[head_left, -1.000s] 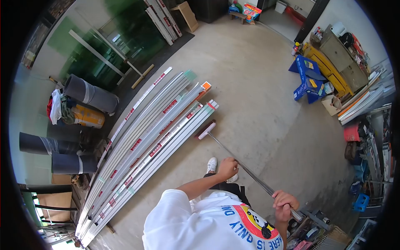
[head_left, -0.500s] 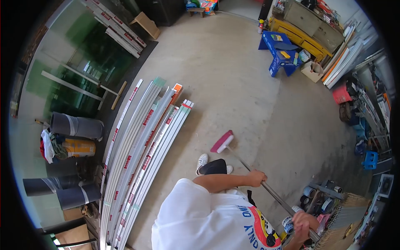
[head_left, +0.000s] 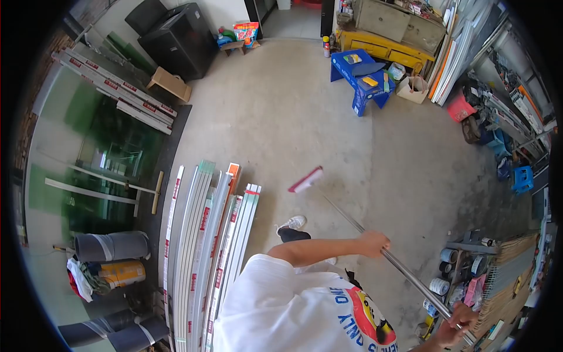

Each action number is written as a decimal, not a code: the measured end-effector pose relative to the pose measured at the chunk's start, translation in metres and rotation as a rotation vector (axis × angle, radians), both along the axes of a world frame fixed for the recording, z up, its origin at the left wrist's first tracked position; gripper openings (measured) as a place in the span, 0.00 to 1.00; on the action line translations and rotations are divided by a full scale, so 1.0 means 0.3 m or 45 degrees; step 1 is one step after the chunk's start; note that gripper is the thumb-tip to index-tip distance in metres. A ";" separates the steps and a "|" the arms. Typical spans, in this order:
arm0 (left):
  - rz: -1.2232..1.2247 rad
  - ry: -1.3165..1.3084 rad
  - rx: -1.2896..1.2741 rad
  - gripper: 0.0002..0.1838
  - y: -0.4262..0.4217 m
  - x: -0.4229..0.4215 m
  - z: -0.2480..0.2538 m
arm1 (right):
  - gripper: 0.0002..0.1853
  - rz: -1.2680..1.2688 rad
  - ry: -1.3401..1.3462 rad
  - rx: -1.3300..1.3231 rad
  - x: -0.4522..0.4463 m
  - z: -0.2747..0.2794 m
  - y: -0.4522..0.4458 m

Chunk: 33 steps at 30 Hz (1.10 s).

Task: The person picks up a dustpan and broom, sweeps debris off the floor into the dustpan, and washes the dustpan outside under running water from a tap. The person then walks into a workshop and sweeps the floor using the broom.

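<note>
A broom (head_left: 352, 221) with a long metal handle slants across the view. Its pink-and-white head (head_left: 305, 179) is down at the concrete floor, in front of a white shoe (head_left: 292, 223). My left hand (head_left: 374, 243) wraps around the middle of the handle, with the arm stretched across in front of the white T-shirt (head_left: 270, 311). Lower right, near the handle's upper end, my right hand (head_left: 460, 322) is closed round it, with its wrist partly cut off by the shirt and the frame edge.
Long wrapped metal profiles (head_left: 205, 252) lie at left. Glass sheets (head_left: 105, 176) and dark rolls (head_left: 111, 246) are beyond them. Ahead stand a blue step stool (head_left: 358, 70) and a yellow cabinet (head_left: 387, 47). Cans and tape rolls (head_left: 448, 256) sit beside cardboard (head_left: 504, 276) at right.
The view has swung right and ahead, showing more of the doorway and a black machine. The broom head has shifted slightly forward along the floor. Both hands keep their hold on the handle.
</note>
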State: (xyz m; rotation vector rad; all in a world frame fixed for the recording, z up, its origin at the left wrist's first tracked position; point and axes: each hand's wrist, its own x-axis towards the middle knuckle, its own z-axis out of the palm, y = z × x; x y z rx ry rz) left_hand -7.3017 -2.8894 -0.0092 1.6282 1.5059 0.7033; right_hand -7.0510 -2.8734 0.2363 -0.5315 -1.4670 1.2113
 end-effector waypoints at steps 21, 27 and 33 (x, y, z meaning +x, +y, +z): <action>-0.113 0.191 -0.192 0.11 -0.129 -0.747 -0.296 | 0.16 0.208 -0.814 -0.138 -0.905 -0.186 -0.090; -0.488 -0.237 -0.087 0.13 -0.029 -0.335 -0.153 | 0.20 -0.183 -0.881 -0.011 -0.757 0.048 -0.181; -0.614 -0.402 0.002 0.14 -0.024 -0.103 -0.060 | 0.22 -0.280 -0.963 0.246 -0.702 0.146 -0.240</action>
